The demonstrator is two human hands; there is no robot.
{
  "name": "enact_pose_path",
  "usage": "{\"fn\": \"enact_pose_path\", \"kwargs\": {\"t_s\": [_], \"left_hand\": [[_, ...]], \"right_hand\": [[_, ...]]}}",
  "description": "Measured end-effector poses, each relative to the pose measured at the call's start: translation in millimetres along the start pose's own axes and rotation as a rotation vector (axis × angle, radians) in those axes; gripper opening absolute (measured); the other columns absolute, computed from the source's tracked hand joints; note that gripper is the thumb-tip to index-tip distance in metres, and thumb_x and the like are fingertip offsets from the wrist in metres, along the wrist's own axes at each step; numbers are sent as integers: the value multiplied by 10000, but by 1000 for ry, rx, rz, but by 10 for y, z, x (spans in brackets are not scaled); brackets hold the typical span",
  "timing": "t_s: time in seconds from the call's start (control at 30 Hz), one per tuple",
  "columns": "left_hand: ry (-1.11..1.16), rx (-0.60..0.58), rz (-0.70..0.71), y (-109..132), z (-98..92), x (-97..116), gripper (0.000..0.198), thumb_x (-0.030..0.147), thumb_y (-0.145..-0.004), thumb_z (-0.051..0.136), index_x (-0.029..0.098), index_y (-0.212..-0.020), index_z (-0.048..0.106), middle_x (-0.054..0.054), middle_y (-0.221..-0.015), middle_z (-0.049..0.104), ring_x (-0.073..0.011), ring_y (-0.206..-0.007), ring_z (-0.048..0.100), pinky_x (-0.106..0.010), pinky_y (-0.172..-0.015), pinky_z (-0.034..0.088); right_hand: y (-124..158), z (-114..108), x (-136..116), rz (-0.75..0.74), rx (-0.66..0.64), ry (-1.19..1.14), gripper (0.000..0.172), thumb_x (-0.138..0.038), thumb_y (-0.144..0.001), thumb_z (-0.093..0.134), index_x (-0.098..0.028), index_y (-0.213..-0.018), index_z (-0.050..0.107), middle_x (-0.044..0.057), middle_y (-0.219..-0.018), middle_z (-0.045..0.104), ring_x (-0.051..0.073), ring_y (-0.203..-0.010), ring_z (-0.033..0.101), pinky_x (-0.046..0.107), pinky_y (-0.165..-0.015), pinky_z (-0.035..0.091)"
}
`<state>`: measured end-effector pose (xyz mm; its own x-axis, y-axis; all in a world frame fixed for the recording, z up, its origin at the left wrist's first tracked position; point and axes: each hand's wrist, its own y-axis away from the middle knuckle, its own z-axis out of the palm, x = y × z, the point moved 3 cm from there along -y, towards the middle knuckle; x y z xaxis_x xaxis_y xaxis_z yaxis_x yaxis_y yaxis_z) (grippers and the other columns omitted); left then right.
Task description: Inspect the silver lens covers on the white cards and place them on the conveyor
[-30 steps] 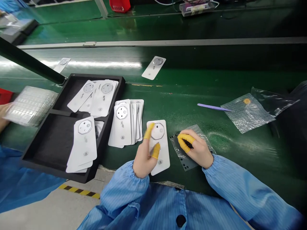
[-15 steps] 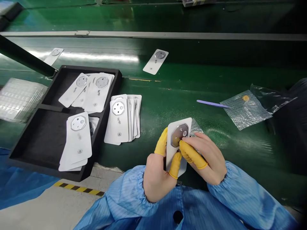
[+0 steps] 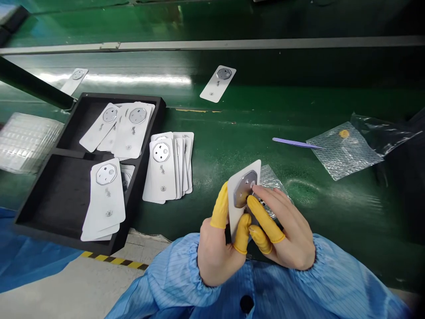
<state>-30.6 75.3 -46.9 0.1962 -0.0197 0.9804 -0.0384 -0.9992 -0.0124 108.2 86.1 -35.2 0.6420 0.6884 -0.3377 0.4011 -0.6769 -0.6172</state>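
Observation:
A white panel [image 3: 236, 215] with a silver octagonal plate is tilted up in front of me. My left hand [image 3: 223, 241] grips its left side and lower part, with yellow covers on thumb and index finger. My right hand [image 3: 285, 228] has its fingers apart at the panel's right side, fingertips at the silver plate; its thumb and index finger wear yellow covers too. Beyond that hand lies a clear bubble-wrap piece [image 3: 270, 177], partly hidden. Left of my hands sits a stack of similar white panels [image 3: 163, 177].
A black two-compartment tray [image 3: 49, 195] holds more panels at left, beside stacked clear plastic trays [image 3: 28, 141]. Single panels lie farther back, one at centre [image 3: 215, 88]. Purple tweezers [image 3: 295, 143] touch a bubble-wrap bag [image 3: 345, 155] at right. A dark bar crosses the upper left.
The panel has turned more edge-on in my left hand. My right thumb and index finger have spread apart, and the hand has shifted slightly lower. More bubble wrap shows behind it.

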Motion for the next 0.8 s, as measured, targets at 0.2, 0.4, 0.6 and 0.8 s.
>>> {"fn": "enact_pose_path", "kwargs": {"t_s": [0.2, 0.4, 0.6, 0.8], "left_hand": [[-184, 7, 191, -44, 0, 93, 676, 81, -826, 603, 292, -1427, 378, -51, -1269, 636, -237, -1033, 679, -277, -827, 577], [-221, 4, 233, -42, -4, 90, 673, 69, -804, 616, 270, -1412, 407, -56, -1258, 644, -224, -1009, 689, -263, -832, 573], [-92, 2, 45, -23, 13, -53, 593, 177, -796, 673, 237, -1354, 485, -96, -1164, 692, -258, -938, 706, -310, -800, 578], [438, -39, -227, -196, 42, -141, 694, 326, -838, 650, 280, -1434, 298, -85, -1110, 708, -261, -904, 713, -330, -706, 605]], "right_hand": [[7, -40, 12, 13, -39, -34, 400, -259, -918, 476, -102, -1284, 512, 197, -1268, 592, 299, -1218, 547, 480, -971, 523], [17, -52, -15, 21, -41, -101, 530, -204, -909, 482, -44, -1403, 372, 221, -1318, 533, 315, -1253, 500, 478, -993, 504], [44, 97, -31, 76, 35, -191, 559, -173, -899, 465, -19, -1421, 333, 240, -1391, 433, 326, -1276, 456, 485, -973, 504], [117, 176, 151, 360, 108, -306, 537, -154, -862, 551, -231, -1382, 443, 100, -1502, 341, 328, -1343, 397, 522, -1026, 462]]}}
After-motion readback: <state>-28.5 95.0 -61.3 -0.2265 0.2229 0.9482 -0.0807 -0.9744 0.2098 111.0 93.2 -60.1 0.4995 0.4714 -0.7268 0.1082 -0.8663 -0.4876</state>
